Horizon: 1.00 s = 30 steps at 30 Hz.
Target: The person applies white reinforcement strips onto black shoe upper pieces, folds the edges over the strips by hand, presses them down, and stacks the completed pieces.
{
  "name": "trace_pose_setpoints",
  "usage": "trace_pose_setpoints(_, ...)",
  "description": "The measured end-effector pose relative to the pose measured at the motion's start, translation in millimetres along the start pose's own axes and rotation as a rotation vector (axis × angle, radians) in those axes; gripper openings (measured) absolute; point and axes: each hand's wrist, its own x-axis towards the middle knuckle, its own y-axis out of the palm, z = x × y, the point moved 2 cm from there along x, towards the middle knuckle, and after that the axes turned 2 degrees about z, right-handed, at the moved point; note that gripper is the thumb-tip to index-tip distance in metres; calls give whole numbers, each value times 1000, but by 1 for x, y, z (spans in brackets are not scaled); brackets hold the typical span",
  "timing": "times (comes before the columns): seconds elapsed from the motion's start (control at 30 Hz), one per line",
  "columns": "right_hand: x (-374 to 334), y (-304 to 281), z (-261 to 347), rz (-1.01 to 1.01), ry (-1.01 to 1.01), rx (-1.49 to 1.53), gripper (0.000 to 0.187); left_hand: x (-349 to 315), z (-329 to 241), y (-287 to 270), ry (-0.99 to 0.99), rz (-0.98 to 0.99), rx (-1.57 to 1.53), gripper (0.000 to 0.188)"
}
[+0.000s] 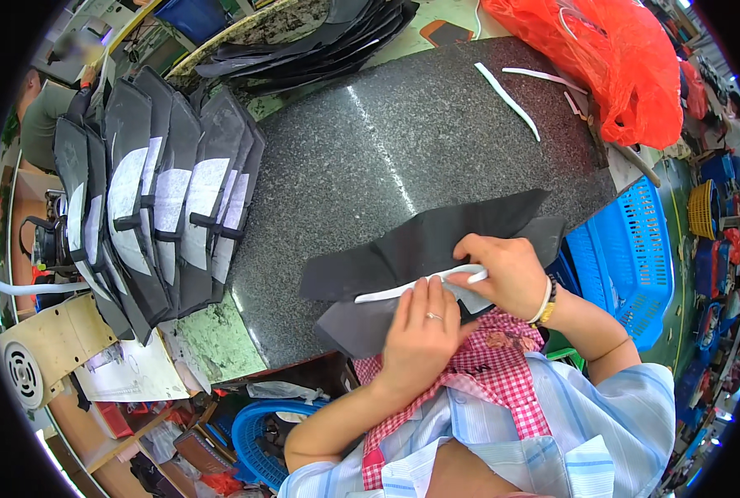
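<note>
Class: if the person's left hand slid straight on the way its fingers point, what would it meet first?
The white strip, right at the fingertips of the left hand; beyond it lies the dark panel. Whether the fingertips press on the strip is hard to tell.

a dark, speckled stone slab (328, 183) fills the middle of the room view, its surface polished enough to carry a pale streak of reflected light (378, 149). at its lower left lies a worn green tabletop (220, 336), stained and scuffed. brown wooden shelving (75, 419) stands low on the left, crowded with stored odds and ends. on the right, a strip of green floor (682, 195) runs past the slab, with cluttered storage lining its far side. small bright lights (739, 388) show near the right rim, where details shrink and bend.
</note>
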Motion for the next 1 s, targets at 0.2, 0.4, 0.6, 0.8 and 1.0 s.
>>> trace_pose_setpoints(0.2, -35, -29, -28, -198, 163, 241, 19, 10, -11, 14, 88, 125, 211, 30)
trace_pose_setpoints(0.4, -30, -25, -33, -257, 180, 200, 24, 15, -14, 22, 66, 142, 308, 54)
trace_pose_setpoints(0.6, -15, -29, -37, -173, 216, 66, 32, 17, -20, 24, 77, 170, 442, 51)
trace_pose_setpoints(0.8, 1, -53, -58, 53, 330, -195, 57, 27, -9, 3, 5, 244, 240, 48)
trace_pose_setpoints(1.0, -19, -45, -70, 57, 220, 323, 43, 66, -3, 10, -160, 403, -48, 47)
